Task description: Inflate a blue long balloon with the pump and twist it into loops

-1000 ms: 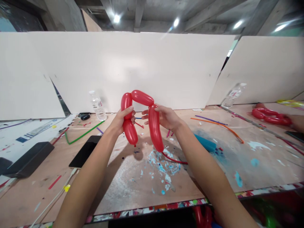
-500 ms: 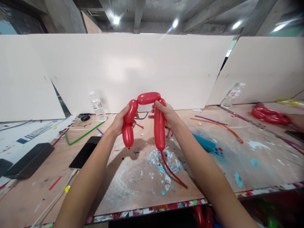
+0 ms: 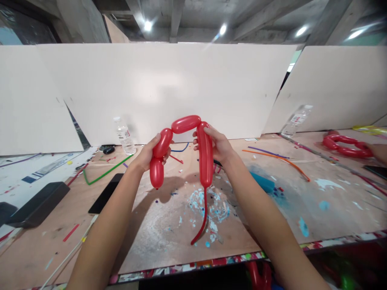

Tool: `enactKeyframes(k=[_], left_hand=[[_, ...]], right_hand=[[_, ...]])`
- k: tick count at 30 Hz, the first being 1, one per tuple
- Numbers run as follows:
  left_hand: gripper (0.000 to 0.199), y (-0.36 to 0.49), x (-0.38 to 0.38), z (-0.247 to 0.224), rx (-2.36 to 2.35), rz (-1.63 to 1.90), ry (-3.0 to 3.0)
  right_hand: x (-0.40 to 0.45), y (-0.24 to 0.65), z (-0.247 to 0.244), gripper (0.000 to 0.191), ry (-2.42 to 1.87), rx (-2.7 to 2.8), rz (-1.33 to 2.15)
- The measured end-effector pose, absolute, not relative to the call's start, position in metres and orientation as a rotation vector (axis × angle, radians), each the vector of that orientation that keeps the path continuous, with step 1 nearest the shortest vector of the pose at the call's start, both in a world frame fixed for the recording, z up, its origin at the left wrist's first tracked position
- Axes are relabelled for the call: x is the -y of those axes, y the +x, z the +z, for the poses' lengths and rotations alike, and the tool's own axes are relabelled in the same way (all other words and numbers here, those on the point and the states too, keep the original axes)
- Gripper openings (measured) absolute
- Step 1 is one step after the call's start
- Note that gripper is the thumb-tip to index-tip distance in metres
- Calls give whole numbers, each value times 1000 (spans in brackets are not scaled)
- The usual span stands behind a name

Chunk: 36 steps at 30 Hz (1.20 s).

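Observation:
A red balloon (image 3: 186,124), twisted into several segments, is held up in an arch above the table. My left hand (image 3: 150,152) is closed around its left side, near the joint between the two lower left segments. On the other side my right hand (image 3: 217,145) grips the upper part of the long right segment, thumb in front and fingertips showing at its left. The top segment spans between the hands and tilts up to the right. From the long segment's bottom hangs a thin uninflated tail that curves left over the table.
The table (image 3: 169,241) bears a black phone (image 3: 105,194), a dark box (image 3: 39,204), a blue cylinder (image 3: 262,182) and limp balloons. Bottles (image 3: 123,135) stand by a white board (image 3: 169,80). At the right, another person's hand (image 3: 379,153) touches a red balloon shape (image 3: 344,146).
My left hand has moved slightly left with its segments. The right segment has shifted a little right, and its tail has swung from right to left. The other person's balloon has moved slightly.

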State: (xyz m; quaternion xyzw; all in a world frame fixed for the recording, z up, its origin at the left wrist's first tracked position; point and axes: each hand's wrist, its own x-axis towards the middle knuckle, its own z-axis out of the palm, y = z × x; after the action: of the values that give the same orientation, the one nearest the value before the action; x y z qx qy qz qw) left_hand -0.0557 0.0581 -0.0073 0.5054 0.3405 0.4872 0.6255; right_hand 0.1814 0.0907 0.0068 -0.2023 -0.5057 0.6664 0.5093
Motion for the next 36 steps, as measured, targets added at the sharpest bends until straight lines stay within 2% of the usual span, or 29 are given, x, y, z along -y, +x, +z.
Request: enactKeyframes(k=[28,36], left_hand=[[57,-51,-57,-6,-779,1148,1149],[57,-50,-57,-6,-788,1155,1141]], right_hand=[[-90,174,3,33,-509,1296,1524],[-89,174,3,27,-515,1317,1529]])
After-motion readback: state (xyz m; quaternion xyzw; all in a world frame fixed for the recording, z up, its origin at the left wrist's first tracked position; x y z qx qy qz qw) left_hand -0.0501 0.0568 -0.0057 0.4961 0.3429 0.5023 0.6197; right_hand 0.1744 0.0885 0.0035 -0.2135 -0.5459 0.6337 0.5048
